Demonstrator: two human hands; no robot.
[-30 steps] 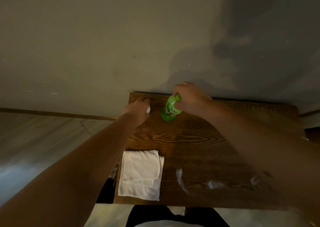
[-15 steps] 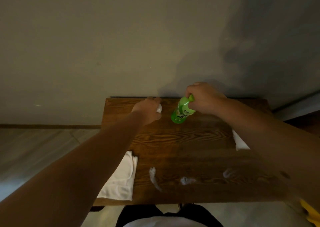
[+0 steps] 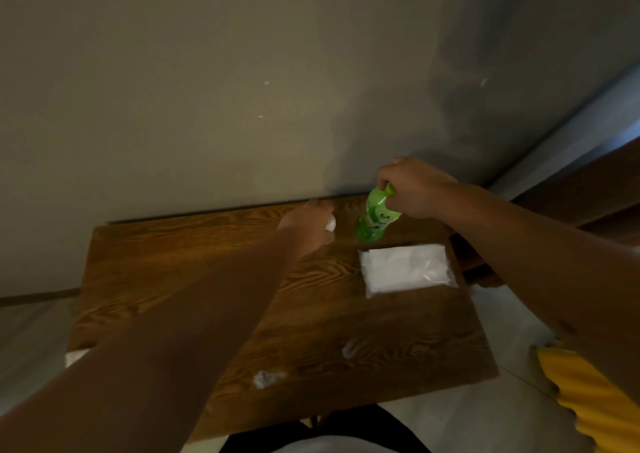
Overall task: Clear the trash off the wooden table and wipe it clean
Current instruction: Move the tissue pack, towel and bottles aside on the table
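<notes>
Bottle (image 3: 375,218), green, stands tilted at back of tabletop (image 3: 173,265) w/ right hand (image 3: 414,189) fingers clamped on its neck. Left hand (image 3: 308,225) beside it, fingers closed on small white scrap (image 3: 330,224); white cloth (image 3: 405,268) just in front of bottle.

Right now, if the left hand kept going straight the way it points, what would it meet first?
Probably the wall: the left hand, closed on a small white object, points past the table's far edge. Depth is unclear.
</notes>
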